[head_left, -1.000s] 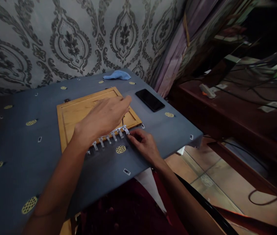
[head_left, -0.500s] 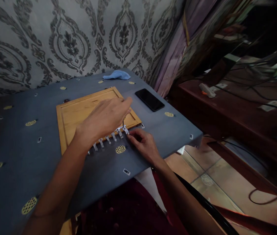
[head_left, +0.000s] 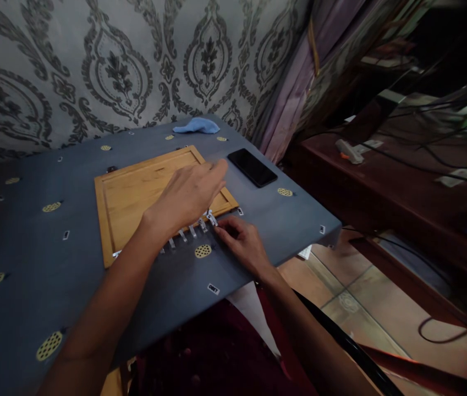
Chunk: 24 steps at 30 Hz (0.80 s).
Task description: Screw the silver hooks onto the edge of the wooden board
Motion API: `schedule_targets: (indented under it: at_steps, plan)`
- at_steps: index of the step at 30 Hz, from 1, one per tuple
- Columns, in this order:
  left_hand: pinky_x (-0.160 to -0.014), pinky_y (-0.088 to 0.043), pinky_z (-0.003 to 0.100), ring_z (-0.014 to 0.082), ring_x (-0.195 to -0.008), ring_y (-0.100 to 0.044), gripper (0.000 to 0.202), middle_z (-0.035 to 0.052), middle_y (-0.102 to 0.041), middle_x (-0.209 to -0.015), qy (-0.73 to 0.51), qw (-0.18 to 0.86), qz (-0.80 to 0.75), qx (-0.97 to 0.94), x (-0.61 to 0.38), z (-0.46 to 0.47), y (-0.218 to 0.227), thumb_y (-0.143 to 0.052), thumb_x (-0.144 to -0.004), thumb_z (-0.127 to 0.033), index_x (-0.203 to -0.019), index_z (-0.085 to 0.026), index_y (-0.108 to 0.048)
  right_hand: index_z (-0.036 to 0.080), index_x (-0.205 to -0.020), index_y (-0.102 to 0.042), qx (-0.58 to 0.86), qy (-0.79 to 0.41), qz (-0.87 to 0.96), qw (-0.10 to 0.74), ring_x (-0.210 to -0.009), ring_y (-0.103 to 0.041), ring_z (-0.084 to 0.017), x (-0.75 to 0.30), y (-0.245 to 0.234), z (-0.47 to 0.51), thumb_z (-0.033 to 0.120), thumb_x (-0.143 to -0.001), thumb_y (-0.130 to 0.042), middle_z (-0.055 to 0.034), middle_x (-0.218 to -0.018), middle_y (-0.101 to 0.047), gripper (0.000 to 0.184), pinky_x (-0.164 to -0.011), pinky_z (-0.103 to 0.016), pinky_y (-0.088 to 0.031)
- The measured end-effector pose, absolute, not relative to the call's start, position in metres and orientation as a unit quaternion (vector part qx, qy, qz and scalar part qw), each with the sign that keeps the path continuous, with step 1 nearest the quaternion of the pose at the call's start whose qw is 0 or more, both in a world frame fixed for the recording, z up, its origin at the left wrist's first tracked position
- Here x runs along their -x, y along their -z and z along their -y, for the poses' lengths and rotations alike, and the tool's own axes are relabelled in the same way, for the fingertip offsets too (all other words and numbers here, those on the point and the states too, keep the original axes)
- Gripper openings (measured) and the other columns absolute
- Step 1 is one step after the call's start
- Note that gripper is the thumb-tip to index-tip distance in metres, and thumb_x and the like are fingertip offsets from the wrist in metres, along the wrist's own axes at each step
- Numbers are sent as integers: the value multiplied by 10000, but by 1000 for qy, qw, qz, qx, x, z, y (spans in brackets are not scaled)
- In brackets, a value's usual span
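A wooden framed panel [head_left: 134, 192] lies flat on the table. Along its near edge runs a row of small shiny clips [head_left: 192, 231], several jutting toward me over the tablecloth. My left hand [head_left: 187, 192] is above the panel's near right part, closed around a thin dark shaft [head_left: 208, 210] whose grip is hidden in the fingers. The shaft points down at the rightmost clip [head_left: 212, 220]. With thumb and fingertips, my right hand [head_left: 241, 242] pinches the outer end of that same clip from the right.
A black phone [head_left: 253, 167] lies right of the panel, and a blue cloth [head_left: 197, 126] rests at the table's back. The grey-blue tablecloth [head_left: 72, 286] reaches a corner at right. Beyond stands a dark red cabinet [head_left: 340, 181] with cables and a white plug.
My left hand has shifted slightly right and turned, with its fingers extending farther right. More of the panel's near left corner shows. My right hand stays on the rightmost clip.
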<state>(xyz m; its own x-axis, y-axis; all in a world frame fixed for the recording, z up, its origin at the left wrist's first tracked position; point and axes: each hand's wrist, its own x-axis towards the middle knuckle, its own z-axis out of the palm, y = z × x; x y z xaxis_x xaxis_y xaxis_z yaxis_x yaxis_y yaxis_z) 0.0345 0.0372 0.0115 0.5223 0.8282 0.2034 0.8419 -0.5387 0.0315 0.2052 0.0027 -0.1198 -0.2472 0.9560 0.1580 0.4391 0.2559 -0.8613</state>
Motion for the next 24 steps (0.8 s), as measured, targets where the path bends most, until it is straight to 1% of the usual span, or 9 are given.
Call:
schedule_targets:
  at_steps: [4, 9, 13, 18, 24]
  plan:
    - [-733, -445, 344, 229, -924, -649, 201, 89, -681, -1067, 116, 20, 464, 878, -32, -37, -10, -358, -1044, -214, -1098, -153, -542, 213, -872, -695, 494, -352, 709, 360, -697, -599, -182, -205, 120, -2, 326, -895, -593, -41, -793, -694, 154, -655, -317, -448]
    - [-709, -444, 346, 230, -877, -648, 192, 91, -680, -1029, 107, 10, 463, 880, -31, -33, -16, -344, -1014, -171, -1113, -163, -509, 217, -861, -694, 495, -349, 708, 362, -707, -607, -181, -205, 120, -2, 322, -888, -602, -34, -787, -691, 142, -665, -314, -450]
    - [-731, -457, 337, 227, -908, -656, 142, 86, -690, -1043, 116, -6, 487, 866, -29, -34, -17, -400, -1014, -209, -1106, -173, -502, 213, -868, -694, 491, -351, 706, 369, -711, -609, -183, -204, 120, -3, 315, -885, -603, -37, -801, -698, 137, -671, -316, -453]
    - [-756, -462, 325, 219, -934, -652, 82, 75, -680, -1037, 167, -1, 478, 863, -27, -38, -12, -487, -984, -184, -1058, -167, -518, 223, -878, -692, 488, -356, 707, 368, -713, -611, -180, -205, 120, -3, 322, -894, -604, -30, -805, -704, 134, -662, -307, -447]
    - [-782, -463, 322, 214, -959, -645, 141, 60, -682, -1046, 185, -33, 467, 864, -26, -37, -13, -512, -947, -113, -1072, -174, -533, 221, -866, -694, 493, -357, 703, 368, -679, -594, -172, -206, 120, -2, 307, -891, -607, -30, -780, -697, 125, -640, -302, -436]
